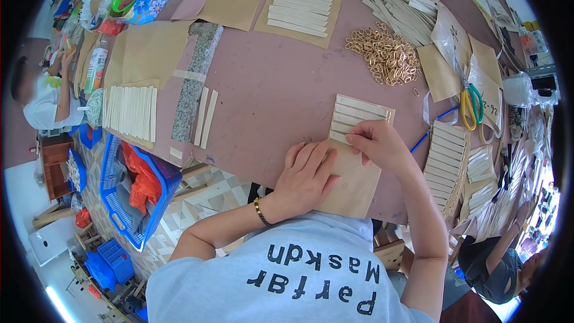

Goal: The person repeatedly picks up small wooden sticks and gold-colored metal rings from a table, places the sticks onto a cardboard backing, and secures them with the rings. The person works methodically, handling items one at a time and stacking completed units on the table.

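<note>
On the surface [263,101], at its near edge, resting an open left hand [307,173] on a brown sheet [353,188], with right hand [376,143] curled at its pale strips [360,110]; cannot tell whether gripping one. Probably light, thin, flexible, easily creased; best taken by strip ends or sheet margins.

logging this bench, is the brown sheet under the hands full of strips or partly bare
Partly bare: pale strips cross the upper part of the brown sheet, while its lower part shows plain paper.
</note>
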Available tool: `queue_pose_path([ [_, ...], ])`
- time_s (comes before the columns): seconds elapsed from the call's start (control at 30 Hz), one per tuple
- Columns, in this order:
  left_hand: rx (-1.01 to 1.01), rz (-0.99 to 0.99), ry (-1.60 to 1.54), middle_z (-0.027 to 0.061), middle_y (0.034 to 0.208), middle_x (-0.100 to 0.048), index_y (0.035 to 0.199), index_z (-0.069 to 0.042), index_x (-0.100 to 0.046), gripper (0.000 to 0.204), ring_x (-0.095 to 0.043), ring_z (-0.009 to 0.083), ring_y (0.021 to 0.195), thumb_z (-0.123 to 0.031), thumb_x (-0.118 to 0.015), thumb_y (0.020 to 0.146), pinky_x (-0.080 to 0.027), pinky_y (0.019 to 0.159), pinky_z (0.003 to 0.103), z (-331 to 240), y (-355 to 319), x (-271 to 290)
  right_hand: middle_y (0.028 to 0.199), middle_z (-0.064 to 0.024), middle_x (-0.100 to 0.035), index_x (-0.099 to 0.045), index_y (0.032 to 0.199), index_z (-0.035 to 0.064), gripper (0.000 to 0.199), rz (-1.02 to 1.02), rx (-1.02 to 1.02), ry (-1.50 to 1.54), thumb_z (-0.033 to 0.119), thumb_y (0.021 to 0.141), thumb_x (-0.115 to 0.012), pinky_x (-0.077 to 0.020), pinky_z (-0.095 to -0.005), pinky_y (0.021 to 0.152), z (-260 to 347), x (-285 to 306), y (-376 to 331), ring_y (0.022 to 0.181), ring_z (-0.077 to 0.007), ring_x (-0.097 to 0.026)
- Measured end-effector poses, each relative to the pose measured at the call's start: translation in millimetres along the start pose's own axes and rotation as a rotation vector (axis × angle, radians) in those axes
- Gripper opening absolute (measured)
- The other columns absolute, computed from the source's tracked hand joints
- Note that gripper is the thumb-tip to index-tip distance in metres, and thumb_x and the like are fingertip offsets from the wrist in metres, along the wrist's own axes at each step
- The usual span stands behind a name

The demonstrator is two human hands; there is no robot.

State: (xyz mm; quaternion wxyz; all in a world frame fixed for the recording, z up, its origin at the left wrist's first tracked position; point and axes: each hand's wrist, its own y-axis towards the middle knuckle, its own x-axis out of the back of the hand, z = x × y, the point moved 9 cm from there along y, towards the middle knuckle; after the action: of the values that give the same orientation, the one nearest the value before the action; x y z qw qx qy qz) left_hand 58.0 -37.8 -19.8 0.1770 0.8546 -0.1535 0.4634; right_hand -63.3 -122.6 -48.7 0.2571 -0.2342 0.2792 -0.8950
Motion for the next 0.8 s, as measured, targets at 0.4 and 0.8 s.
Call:
queue_pose_path([
  [0.4, -0.031, 0.000, 0.096, 0.0217, 0.146, -0.039, 0.121, 0.000, -0.053, 0.047, -0.041, 0.0349, 0.129, -0.027, -0.066, 0.084, -0.029, 0.105, 0.053, -5, 1, -2, 0.067, -0.0048, -0.064, -0.065, 0.089, -0.0033, 0.018, 0.010, 0.000, 0.009, 0.014, 0.088, -0.061, -0.0455, -0.0260, 0.051, 2, 6, -6, 0.054, -0.0113, -0.061],
  [0.8, -0.012, 0.067, 0.114, 0.0238, 0.146, -0.037, 0.122, 0.002, -0.051, 0.050, -0.039, 0.0349, 0.131, -0.026, -0.066, 0.083, -0.028, 0.104, 0.055, -6, 3, -6, 0.068, -0.0077, -0.065, -0.063, 0.086, -0.0046, 0.015, -0.288, 0.066, 0.039, 0.010, 0.084, -0.068, -0.0495, -0.0273, 0.057, -40, 51, -33, 0.062, -0.0120, -0.063],
])
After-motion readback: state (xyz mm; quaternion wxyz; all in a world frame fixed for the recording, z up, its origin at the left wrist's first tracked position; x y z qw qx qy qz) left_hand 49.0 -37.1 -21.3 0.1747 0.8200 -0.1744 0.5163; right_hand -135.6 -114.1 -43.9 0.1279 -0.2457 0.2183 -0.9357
